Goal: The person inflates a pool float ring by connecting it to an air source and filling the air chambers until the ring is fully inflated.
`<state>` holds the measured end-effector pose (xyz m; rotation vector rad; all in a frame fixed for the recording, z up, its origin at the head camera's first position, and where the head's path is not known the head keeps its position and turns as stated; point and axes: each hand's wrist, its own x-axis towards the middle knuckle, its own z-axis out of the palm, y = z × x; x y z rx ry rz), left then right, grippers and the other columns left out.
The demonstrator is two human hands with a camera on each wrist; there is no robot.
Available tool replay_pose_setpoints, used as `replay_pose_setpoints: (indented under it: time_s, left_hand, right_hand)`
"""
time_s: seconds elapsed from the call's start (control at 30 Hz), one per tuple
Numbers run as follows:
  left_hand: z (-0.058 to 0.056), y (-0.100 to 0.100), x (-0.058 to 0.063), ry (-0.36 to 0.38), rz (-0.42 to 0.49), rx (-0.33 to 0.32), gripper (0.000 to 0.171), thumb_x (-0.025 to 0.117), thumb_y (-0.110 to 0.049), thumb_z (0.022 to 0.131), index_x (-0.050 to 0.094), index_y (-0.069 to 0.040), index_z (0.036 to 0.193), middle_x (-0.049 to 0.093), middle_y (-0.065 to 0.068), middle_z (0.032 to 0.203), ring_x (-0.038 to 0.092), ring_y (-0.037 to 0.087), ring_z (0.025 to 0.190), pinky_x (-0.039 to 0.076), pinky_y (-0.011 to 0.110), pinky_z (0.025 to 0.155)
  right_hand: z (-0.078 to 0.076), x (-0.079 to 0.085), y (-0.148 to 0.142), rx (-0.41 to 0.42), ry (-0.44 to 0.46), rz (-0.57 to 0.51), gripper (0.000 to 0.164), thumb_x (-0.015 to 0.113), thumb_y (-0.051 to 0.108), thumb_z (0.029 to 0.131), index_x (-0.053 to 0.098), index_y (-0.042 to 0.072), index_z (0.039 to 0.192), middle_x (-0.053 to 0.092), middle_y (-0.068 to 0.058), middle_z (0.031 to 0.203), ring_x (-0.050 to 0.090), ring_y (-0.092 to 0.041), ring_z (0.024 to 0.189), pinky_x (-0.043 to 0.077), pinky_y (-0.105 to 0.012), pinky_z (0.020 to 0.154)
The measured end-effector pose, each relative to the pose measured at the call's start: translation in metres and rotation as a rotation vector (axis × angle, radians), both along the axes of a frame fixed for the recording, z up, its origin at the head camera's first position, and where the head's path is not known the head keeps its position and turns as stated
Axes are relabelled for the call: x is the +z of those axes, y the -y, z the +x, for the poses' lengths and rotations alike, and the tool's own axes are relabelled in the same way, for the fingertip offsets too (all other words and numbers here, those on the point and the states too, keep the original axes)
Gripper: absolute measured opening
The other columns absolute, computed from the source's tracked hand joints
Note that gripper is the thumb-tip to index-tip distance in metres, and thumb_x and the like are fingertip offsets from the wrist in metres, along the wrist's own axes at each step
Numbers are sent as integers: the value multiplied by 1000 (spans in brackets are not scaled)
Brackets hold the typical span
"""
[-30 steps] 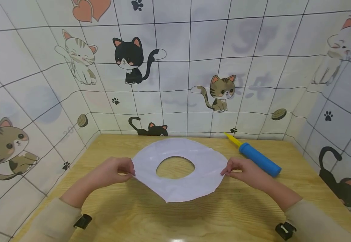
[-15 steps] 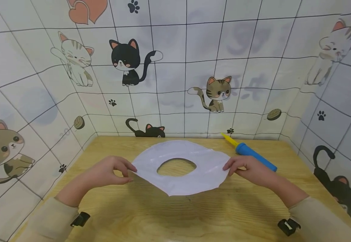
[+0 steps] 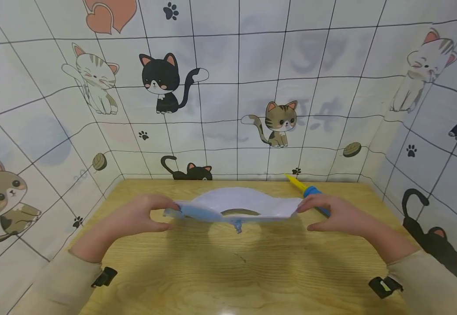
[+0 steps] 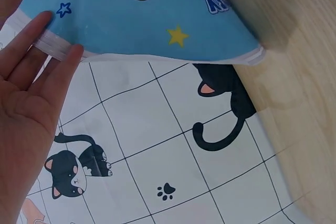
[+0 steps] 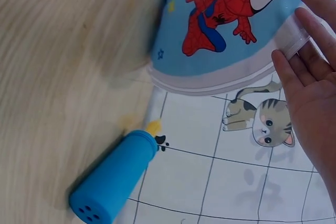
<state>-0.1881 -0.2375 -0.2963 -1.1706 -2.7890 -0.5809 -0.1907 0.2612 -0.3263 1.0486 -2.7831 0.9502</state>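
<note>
Flat inflatable ring point(image 3: 232, 197) held between both hands, above desk point(image 3: 228, 271); white face shows in head view, blue printed face in wrist views. Left grip point(image 3: 143, 214) spread, fingertips touching ring's left edge, thumb apart below. Right grip point(image 3: 336, 212) likewise at right edge. Valve point(image 3: 238, 226) hangs from near rim. Blue-and-yellow pump point(image 3: 312, 191) lies on desk, partly behind right grip.
</note>
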Motion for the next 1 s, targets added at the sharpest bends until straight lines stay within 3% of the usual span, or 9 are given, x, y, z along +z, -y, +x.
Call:
replay_pose_setpoints:
  time_s: [0.1, 0.37, 0.57, 0.83, 1.0]
  left_hand:
    - [-4, -2, 7, -12, 10, 14, 39, 79, -26, 82, 68, -11, 116, 65, 4, 120, 59, 27, 111, 48, 48, 92]
    - [-16, -5, 20, -73, 16, 19, 47, 81, -21, 81, 64, -9, 123, 61, 4, 125, 56, 27, 117, 47, 46, 95]
    - [-23, -8, 32, -138, -11, 52, 53, 83, -10, 78, 61, -6, 127, 59, 9, 128, 61, 29, 107, 52, 42, 85]
    - [-29, -9, 44, -291, -38, 37, 64, 84, 2, 72, 56, -4, 129, 53, 11, 130, 58, 29, 111, 52, 45, 87]
    - [-30, -9, 50, -306, -29, 33, 69, 81, 5, 74, 49, -4, 135, 47, 10, 132, 58, 28, 107, 52, 44, 86]
  right_hand:
    - [1, 9, -3, -64, -13, 22, 42, 84, 28, 77, 68, 25, 116, 59, -3, 126, 53, -29, 115, 45, -50, 89]
    - [-1, 27, -9, -84, -93, 39, 52, 81, 23, 81, 62, 16, 129, 49, -11, 136, 46, -39, 123, 44, -61, 89]
    - [-2, 36, -12, -84, -123, -11, 64, 83, 18, 79, 55, 12, 137, 44, -10, 140, 42, -37, 125, 43, -61, 88]
    - [-3, 59, -12, -55, -105, -41, 75, 84, 14, 77, 48, 11, 142, 39, -11, 142, 39, -37, 126, 40, -65, 89]
    - [-4, 72, -13, -45, -125, -24, 80, 84, 11, 77, 44, 12, 146, 36, -13, 144, 39, -37, 124, 46, -61, 87]
